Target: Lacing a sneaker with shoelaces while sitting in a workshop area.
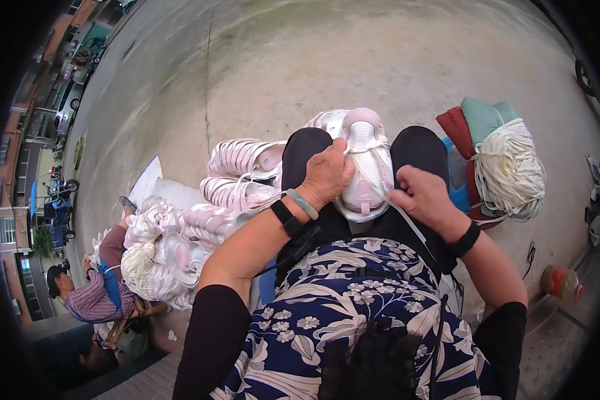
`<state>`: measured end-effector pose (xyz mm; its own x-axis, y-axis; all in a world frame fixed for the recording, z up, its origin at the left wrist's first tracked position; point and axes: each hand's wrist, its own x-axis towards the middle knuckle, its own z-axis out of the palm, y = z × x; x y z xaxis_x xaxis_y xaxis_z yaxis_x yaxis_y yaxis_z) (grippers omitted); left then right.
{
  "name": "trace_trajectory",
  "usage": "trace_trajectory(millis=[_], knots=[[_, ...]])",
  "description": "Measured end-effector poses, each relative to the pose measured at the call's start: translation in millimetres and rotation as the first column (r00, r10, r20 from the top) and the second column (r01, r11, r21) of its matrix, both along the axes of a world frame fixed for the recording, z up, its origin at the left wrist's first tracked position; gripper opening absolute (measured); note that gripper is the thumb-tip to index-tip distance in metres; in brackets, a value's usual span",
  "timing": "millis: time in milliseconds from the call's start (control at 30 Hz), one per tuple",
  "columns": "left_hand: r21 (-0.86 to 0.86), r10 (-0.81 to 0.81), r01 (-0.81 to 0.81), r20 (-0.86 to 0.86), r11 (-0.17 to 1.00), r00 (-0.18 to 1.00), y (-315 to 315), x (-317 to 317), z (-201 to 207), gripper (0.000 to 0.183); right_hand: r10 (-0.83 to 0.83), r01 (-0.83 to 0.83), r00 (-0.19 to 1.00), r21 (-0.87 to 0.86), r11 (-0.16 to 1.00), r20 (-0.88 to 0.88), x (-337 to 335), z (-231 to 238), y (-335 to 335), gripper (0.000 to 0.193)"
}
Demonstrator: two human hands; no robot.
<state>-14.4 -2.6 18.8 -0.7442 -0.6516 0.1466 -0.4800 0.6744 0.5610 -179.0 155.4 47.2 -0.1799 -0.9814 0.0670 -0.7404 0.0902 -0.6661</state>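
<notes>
- White-and-pink shoe (pixel 363 181) lies between the knees (pixel 420 152), long axis near to far.
- Left hand (pixel 329 175) grasps its left side, nearer than the right.
- Right hand (pixel 425 197) pinches a lace (pixel 410 225), just right of it.

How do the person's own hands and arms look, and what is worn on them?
The left hand and right hand wear no gloves. On the left arm are a pale greenish bangle and a black wristband; on the right, a black band. Black sleeves cover the upper arms, leaving the forearms bare.
</notes>
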Motion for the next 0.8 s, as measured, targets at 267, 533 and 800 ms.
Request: trace_trajectory(millis=[267,533,800], knots=[[0.062,-0.007,0.009,-0.04,0.998,0.999,-6.5,-1.2,-7.9,0.018,0.226,-0.146,0.961,0.408,0.901,-0.157,15.4,0.8,13.7,0.027],[0.054,-0.046,0.051,-0.096,0.997,0.994,-7.6,-1.1,-7.1,0.014,0.144,-0.128,0.989,0.339,0.932,-0.023,23.8,-8.8,22.1,0.028],[0.044,-0.05,0.056,-0.119,0.997,0.992,-6.3,-2.4,-7.9,0.013,0.248,-0.184,0.959,0.369,0.911,-0.135,25.6,-11.6,18.7,0.025]])
